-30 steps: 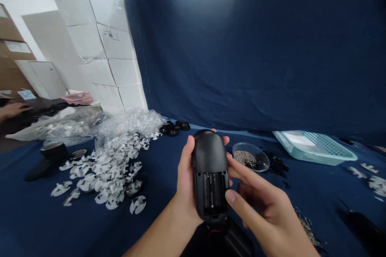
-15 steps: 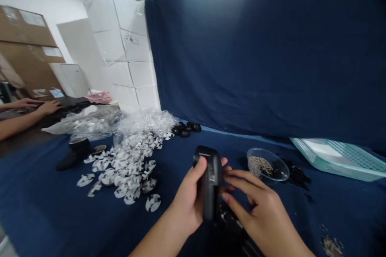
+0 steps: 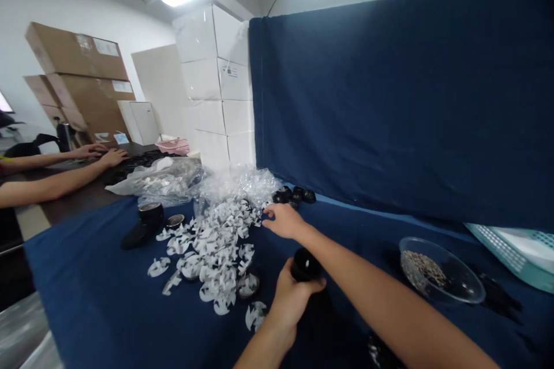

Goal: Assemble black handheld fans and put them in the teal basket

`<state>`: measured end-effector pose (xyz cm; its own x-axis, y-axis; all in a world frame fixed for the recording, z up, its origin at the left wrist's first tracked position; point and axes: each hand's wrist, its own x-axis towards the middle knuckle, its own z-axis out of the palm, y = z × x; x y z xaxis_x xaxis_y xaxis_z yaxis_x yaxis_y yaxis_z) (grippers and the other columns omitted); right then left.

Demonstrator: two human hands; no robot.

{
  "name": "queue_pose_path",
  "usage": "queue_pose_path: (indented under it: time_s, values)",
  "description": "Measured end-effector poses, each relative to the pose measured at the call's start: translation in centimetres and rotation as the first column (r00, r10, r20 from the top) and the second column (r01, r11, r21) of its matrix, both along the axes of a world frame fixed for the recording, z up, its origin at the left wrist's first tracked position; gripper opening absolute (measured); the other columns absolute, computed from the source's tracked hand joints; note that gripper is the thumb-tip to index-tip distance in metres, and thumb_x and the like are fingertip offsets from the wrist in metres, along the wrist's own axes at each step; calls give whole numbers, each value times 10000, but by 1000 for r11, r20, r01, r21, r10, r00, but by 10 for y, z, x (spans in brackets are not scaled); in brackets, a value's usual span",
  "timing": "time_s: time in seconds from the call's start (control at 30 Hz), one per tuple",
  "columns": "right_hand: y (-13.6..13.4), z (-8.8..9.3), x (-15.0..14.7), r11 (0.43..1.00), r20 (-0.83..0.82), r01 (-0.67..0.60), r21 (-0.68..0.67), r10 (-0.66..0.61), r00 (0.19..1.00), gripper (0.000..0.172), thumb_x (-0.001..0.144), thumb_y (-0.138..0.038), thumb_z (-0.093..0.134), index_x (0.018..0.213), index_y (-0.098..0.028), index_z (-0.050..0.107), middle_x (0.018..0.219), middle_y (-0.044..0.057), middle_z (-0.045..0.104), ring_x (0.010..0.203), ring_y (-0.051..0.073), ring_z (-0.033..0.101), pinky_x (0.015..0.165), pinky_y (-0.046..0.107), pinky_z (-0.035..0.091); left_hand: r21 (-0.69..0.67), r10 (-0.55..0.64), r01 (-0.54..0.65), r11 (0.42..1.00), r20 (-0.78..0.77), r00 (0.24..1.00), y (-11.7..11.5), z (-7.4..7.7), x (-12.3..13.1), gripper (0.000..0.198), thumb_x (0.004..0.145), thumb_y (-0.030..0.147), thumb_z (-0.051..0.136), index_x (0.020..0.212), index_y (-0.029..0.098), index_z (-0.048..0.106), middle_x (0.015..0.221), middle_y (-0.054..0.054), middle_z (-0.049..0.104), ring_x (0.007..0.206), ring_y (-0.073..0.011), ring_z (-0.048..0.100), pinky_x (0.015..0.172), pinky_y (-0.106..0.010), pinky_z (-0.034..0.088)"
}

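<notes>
My left hand [image 3: 289,298] is wrapped round a black handheld housing [image 3: 305,265], its round end turned up towards me. The lower part of the housing is hard to make out against the dark cloth. My right hand [image 3: 284,221] stretches across to the far edge of a heap of white plastic pieces [image 3: 225,230]. Its thumb and forefinger are apart, and no held thing shows between them. Just behind that hand sit several black round parts [image 3: 298,194].
A clear bowl of small metal parts [image 3: 441,294] stands at the right, near a teal basket [image 3: 515,259]. Plastic bags [image 3: 242,183] lie behind the heap. Another black housing [image 3: 145,225] lies to its left. A co-worker's hands [image 3: 110,155] are at the far-left table.
My right hand has left the black housing and reached forward and left to the white pieces. The left hand has tilted the housing round end up. The view has swung left.
</notes>
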<state>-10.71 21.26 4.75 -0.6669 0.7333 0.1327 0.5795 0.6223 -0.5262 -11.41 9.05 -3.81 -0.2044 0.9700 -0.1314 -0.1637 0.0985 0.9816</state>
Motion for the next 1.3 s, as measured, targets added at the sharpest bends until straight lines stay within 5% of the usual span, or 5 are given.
queue_pose_path:
  time_s: [0.17, 0.33, 0.8, 1.0, 1.3]
  values:
    - [8, -28, -54, 999, 142, 18, -51, -11, 990, 315, 922, -327, 588, 1194, -169, 566, 1203, 85, 588, 1023, 221, 611, 855, 425, 528, 16, -47, 46, 999, 158, 986, 3, 0, -7, 238, 873, 217, 652, 1090, 128, 617, 1028, -62, 693, 942, -209, 670, 901, -441, 514]
    - [9, -18, -53, 993, 95, 63, -102, -53, 994, 319, 921, -324, 591, 1198, -167, 565, 1208, 89, 585, 1029, 224, 609, 859, 425, 526, 0, -56, 57, 998, 186, 981, -1, 3, -14, 178, 874, 215, 646, 1030, 130, 632, 976, -41, 694, 897, -196, 670, 870, -423, 519]
    - [-58, 24, 180, 786, -533, -81, -613, -336, 776, 278, 937, -332, 564, 1145, -147, 571, 1016, 52, 633, 829, 163, 639, 727, 345, 554, 83, -140, 120, 989, 330, 933, -18, 45, 20, 555, 605, 102, 767, 1099, 213, 542, 911, -19, 682, 842, -177, 641, 756, -274, 448]
    - [-89, 7, 225, 740, -586, -88, -667, -447, 676, 213, 935, -311, 570, 1053, -135, 595, 889, 18, 624, 716, 125, 617, 634, 284, 544, 131, -209, 176, 976, 307, 928, -19, 60, 59, 444, 685, 201, 779, 1071, 239, 562, 969, 3, 635, 824, -153, 576, 704, -247, 423]
    - [-97, 2, 238, 822, -645, -34, -568, -419, 639, 135, 907, -254, 615, 946, -125, 622, 765, -17, 588, 635, 94, 572, 512, 199, 476, 125, -226, 200, 972, 250, 941, -23, 68, 79, 490, 692, 250, 778, 1120, 252, 538, 1003, -11, 635, 861, -185, 585, 736, -279, 428]
